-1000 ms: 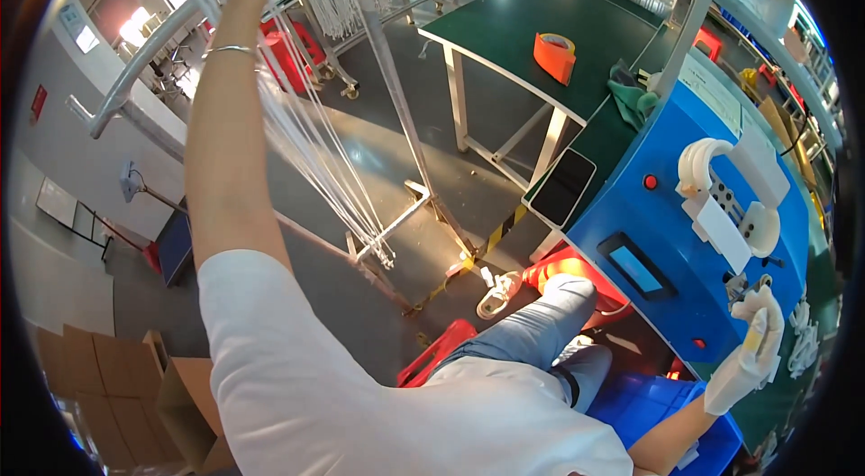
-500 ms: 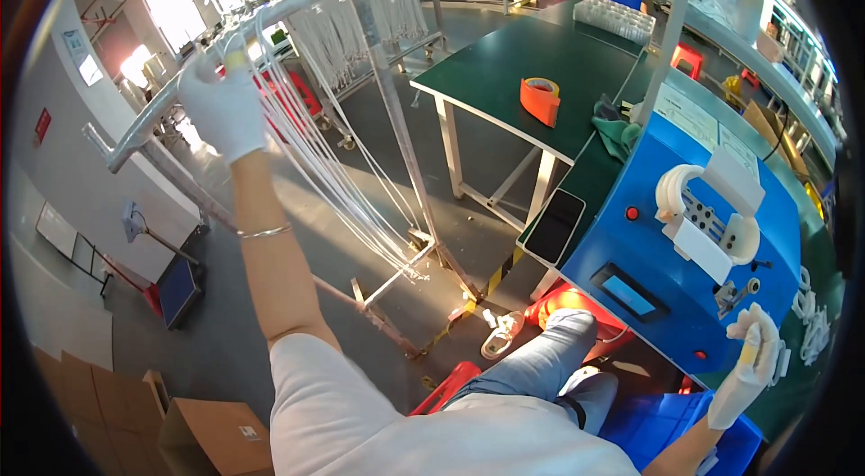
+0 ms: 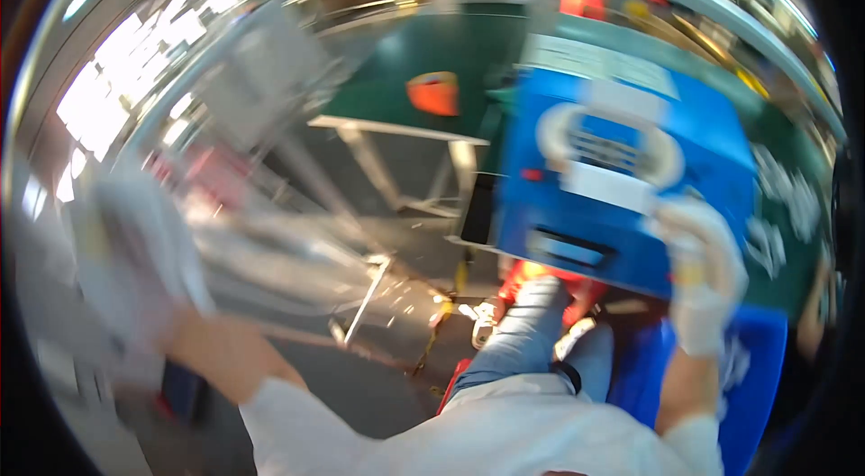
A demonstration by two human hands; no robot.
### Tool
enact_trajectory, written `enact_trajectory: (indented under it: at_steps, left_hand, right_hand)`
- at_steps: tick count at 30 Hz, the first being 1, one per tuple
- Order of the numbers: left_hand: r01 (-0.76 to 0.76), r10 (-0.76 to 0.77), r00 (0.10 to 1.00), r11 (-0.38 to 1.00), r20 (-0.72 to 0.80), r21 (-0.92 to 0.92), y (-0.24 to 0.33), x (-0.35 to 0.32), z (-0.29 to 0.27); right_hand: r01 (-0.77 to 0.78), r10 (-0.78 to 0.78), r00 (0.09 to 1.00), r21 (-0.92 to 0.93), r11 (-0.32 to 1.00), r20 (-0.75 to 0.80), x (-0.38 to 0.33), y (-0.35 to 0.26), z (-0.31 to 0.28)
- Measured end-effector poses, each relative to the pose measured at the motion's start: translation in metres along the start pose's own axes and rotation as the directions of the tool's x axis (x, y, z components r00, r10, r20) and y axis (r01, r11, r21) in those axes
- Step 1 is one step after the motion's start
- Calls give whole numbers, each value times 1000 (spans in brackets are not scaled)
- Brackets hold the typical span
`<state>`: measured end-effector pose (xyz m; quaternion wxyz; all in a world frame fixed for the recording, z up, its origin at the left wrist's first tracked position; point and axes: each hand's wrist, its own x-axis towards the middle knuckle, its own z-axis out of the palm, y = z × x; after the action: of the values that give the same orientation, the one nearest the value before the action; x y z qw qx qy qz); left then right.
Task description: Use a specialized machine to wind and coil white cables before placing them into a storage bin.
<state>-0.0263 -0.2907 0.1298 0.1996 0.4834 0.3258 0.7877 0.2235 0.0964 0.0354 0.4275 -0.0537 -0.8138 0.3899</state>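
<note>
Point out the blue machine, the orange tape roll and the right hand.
blue machine [image 3: 622, 179], head view, on its blue front panel.
orange tape roll [image 3: 433, 93], head view, on its orange side.
right hand [image 3: 701, 273], head view, on the gloved back.

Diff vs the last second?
The left hand dropped from the rack's top rail to lower left, now blurred; whether it holds cords is unclear. The right hand rose onto the blue machine front. The view swung right. Orange tape roll unmoved on the green table.
</note>
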Motion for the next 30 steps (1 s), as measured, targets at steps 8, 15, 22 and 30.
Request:
enact_trajectory:
  at_steps: [8,15,22,30]
  left_hand:
    - [-443,-337,718,453,609,774,-405,-63,91]
    - [-147,-266,896,578,356,803,-306,-5,118]
    - [-221,214,971,974,109,56,-233,-10,63]
    - [448,-609,776,716,165,535,-285,10,193]
  right_hand:
    - [-244,-250,658,516,821,710,62,-56,94]
    - [-111,-120,805,346,932,581,29,-1,-23]
    - [-536,448,772,841,75,452,-79,70,-103]
    - [-468,287,742,161,869,606,-128,90,-70]
